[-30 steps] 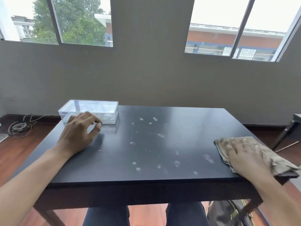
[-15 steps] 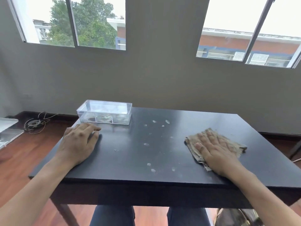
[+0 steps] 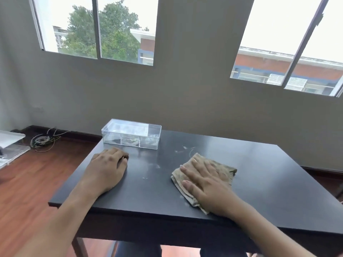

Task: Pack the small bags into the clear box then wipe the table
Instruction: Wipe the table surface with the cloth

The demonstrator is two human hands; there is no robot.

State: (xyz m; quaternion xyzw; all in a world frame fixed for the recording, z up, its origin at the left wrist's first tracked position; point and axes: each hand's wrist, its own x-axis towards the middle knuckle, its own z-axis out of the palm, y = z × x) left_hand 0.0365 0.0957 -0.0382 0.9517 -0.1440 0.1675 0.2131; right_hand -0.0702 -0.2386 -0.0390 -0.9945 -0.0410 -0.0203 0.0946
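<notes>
Pressing flat on a folded tan cloth (image 3: 205,175), the right hand (image 3: 206,190) lies palm down with its fingers (image 3: 196,165) spread wide, so its grip is open and closes around nothing; the cloth is only pinned between palm and dark worktop (image 3: 269,182). Part of the cloth shows past the fingertips and to the right of the hand, and one corner sticks out near the wrist, close to the worktop's near edge. Just beyond the fingertips, pale smears (image 3: 185,150) mark the surface, and a few tiny specks (image 3: 144,178) lie to the left of the thumb, between the two hands. The left hand (image 3: 108,168) rests palm down on the worktop, well apart from the cloth, its fingers loosely curled and its grip holding nothing. Just beyond its knuckles stands the clear box (image 3: 131,134), near the worktop's far left corner, not touching the hand. Something small and pale lies inside the box on its floor, too faint to make out as bags. Left of the worktop, on the wooden floor (image 3: 27,182), lies a tangle of cables (image 3: 43,140).
</notes>
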